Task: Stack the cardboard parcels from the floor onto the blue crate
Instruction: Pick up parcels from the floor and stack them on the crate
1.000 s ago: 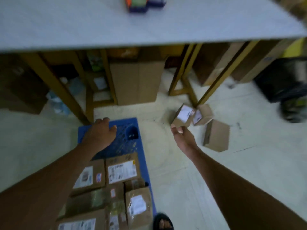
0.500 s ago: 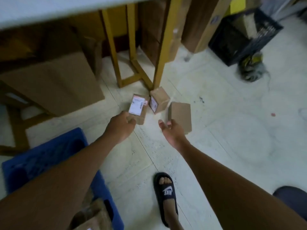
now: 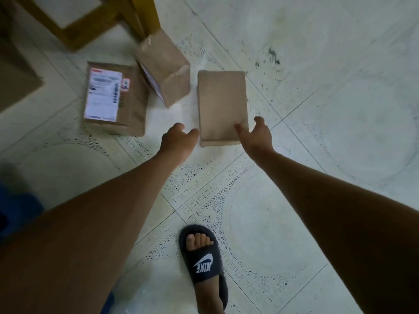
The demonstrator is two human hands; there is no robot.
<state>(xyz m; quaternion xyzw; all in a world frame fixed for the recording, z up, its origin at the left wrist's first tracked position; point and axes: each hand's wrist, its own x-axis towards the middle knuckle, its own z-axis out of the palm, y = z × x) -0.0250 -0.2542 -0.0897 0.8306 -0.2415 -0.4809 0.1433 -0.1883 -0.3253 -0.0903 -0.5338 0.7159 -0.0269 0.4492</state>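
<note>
Three cardboard parcels lie on the tiled floor. A plain flat parcel (image 3: 222,105) lies nearest me. My right hand (image 3: 256,134) reaches over its near right corner, fingers spread, thumb on its top. My left hand (image 3: 179,138) hovers just off its near left edge, fingers relaxed, holding nothing. A tilted parcel (image 3: 167,66) stands behind, and a parcel with a white label (image 3: 113,96) lies to the left. Only a blurred blue corner of the crate (image 3: 15,205) shows at the left edge.
Yellow wooden table legs (image 3: 136,17) stand just behind the parcels. A large brown cardboard box (image 3: 13,75) sits at the far left. My foot in a black slide sandal (image 3: 204,259) is planted on the floor below my hands.
I have moved closer to the floor parcels. Both hands have come to the plain flat parcel, the left leaving the labelled parcel. The crate has slid out to the left edge.
</note>
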